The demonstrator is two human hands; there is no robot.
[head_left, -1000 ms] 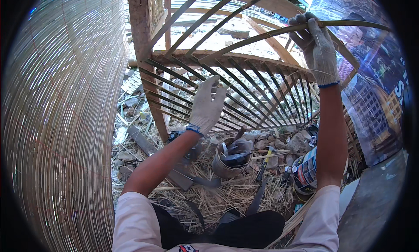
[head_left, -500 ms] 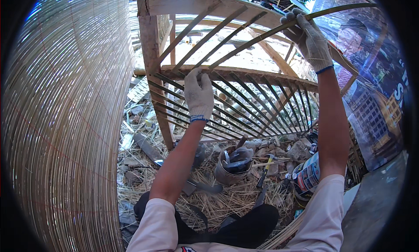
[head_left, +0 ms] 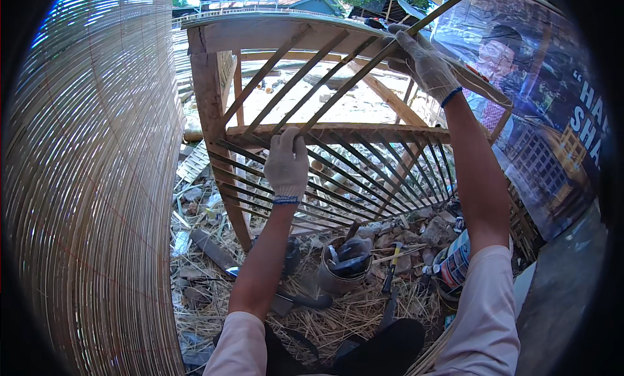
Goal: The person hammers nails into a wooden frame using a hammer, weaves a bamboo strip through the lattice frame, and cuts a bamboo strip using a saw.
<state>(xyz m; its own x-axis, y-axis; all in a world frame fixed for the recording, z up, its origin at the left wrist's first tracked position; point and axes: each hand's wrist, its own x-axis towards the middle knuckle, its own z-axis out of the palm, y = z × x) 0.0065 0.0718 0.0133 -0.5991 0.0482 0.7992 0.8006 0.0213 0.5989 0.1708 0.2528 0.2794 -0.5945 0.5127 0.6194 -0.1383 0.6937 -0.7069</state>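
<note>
A long bamboo strip [head_left: 354, 83] slants up to the right across the upper part of a wooden frame, its far end running out of view at the top. My left hand [head_left: 286, 168], in a white knitted glove, has its fingers bent around the strip's lower end at the middle rail [head_left: 396, 131]. Up at the top rail [head_left: 273, 36], my right hand [head_left: 426, 67], gloved too, grips the strip where it crosses the wood; its thumb is partly hidden. Several slanting slats [head_left: 273, 70] stand to the left of this strip, and more slats [head_left: 364, 161] fan out below the middle rail.
A tall bamboo blind [head_left: 97, 181] hangs close on my left. On the straw-littered ground stand a bucket [head_left: 338, 282] holding dark plastic and a printed pail [head_left: 455, 262], with a hammer [head_left: 392, 265] between them. A printed banner [head_left: 546, 135] hangs at right.
The strip's bent upper end has swung upward and now looks straighter. My right hand has shifted down along it onto the top rail; my left hand stays at the middle rail. The view has tilted up slightly.
</note>
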